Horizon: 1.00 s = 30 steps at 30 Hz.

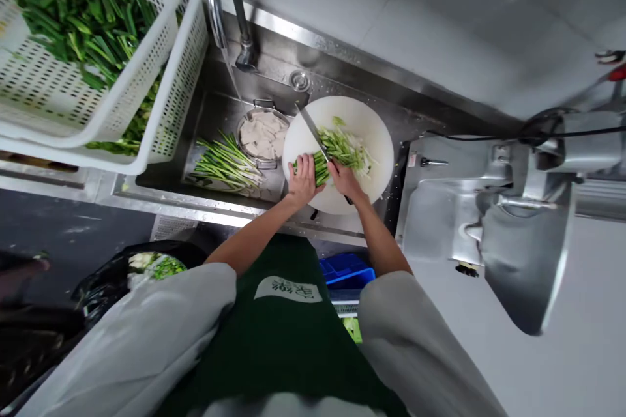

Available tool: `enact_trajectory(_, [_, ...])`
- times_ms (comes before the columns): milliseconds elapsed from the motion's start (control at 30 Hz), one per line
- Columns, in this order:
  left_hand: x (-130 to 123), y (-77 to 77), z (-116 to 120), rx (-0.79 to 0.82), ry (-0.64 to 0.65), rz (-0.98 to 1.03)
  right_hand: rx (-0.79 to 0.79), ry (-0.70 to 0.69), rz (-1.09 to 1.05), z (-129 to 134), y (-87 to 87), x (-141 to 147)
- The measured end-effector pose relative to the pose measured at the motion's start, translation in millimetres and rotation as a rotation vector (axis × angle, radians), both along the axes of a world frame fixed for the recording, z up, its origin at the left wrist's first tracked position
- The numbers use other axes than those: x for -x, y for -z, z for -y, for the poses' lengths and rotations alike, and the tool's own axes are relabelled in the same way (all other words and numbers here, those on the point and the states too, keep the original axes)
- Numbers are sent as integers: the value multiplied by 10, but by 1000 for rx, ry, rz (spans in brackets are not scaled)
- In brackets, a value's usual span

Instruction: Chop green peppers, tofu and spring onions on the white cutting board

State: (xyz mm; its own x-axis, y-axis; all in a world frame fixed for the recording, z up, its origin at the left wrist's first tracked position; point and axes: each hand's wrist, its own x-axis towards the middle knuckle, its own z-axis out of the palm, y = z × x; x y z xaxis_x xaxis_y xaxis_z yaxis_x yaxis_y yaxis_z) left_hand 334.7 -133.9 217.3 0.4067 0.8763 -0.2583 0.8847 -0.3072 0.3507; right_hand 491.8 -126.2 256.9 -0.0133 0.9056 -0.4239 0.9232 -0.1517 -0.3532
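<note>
On a round white cutting board [374, 124], my left hand [302, 177] presses down, fingers together, on a bunch of scallion-like green stalks [320, 168]. My right hand [344, 181] grips the dark handle of a kitchen knife [309, 122]. Its long blade points away to the upper left, between the bunch and the pieces. To the right of the blade lies a pile of cut green and pale pieces [345, 148]. More long green stalks [225, 163] with white ends lie in the sink left of the board.
Water runs from the faucet [215, 0] toward a metal pot [272, 161] of pale slices in the sink [200, 117]. White crates [188, 78] of greens stand at left. A metal slicing machine [528, 241] is at right. Below are a blue bin [345, 270] and a black bag [107, 287] with scraps.
</note>
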Motion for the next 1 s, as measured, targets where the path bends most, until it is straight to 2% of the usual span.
enact_trajectory(100, [-77, -58, -76, -41, -20, -11, -11, 11, 63, 137, -222, -66])
enact_trajectory(200, [-50, -42, -107, -35, -16, -57, 79, 32, 255, 521, -316, 166])
enact_trajectory(300, [39, 58, -80, 68, 74, -77, 197, -16, 338, 915, -251, 473])
enact_trajectory(400, [85, 149, -49, 83, 121, -43, 291, 14, 340, 1158, -131, 607])
enact_trajectory(533, [65, 179, -58, 90, 119, -33, 304, 74, 327, 1218, -16, 554])
enact_trajectory(633, [51, 171, -75, 96, 106, -51, 260, 96, 326, 1274, 12, 517])
enact_trajectory(733, [49, 143, -78, 136, 88, -41, 296, 122, 322, 1373, 19, 520])
enact_trajectory(833, [37, 72, -76, 177, 66, -8, 322, 148, 310, 1223, 42, 521])
enact_trajectory(933, [5, -36, -80, 123, 39, 0, 225, 160, 288, 693, 47, 425])
enact_trajectory(1000, [-15, -112, -84, 93, 15, -12, 155, 100, 214, 286, -13, 271])
